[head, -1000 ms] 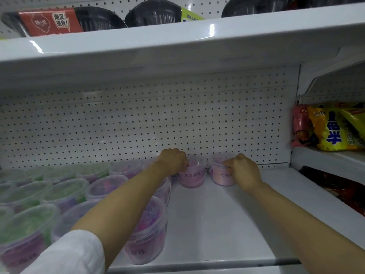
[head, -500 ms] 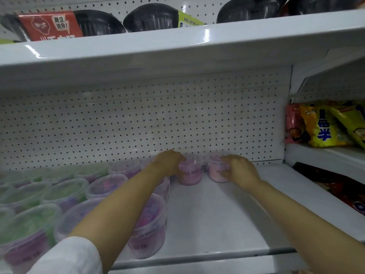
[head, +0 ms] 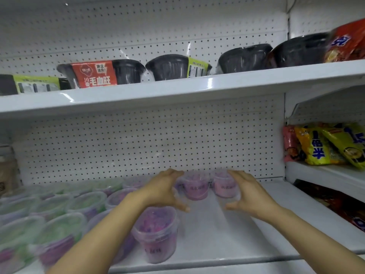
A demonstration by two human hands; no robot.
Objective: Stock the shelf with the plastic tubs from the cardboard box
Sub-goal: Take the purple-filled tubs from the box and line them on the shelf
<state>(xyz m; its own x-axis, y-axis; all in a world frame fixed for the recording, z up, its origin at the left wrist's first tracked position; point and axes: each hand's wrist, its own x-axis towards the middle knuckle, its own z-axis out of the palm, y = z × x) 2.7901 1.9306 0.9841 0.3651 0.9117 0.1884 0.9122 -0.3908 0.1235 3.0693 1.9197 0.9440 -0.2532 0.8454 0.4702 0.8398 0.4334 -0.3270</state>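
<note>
Tubs [head: 59,220] left, noodle packets [head: 324,145] right.

White metal shop shelving, pegboard back panel [head: 150,147] as landmark. Above it, an upper shelf board [head: 177,86] with glare streaks along its front edge (overhead light, source out of view). On that board: black lidded bowls [head: 167,67], some with red or green sleeves. Right of the panel, a white upright [head: 285,135], then a neighbouring bay with yellow snack bags [head: 325,147]. More pegboard above the upper board
</note>
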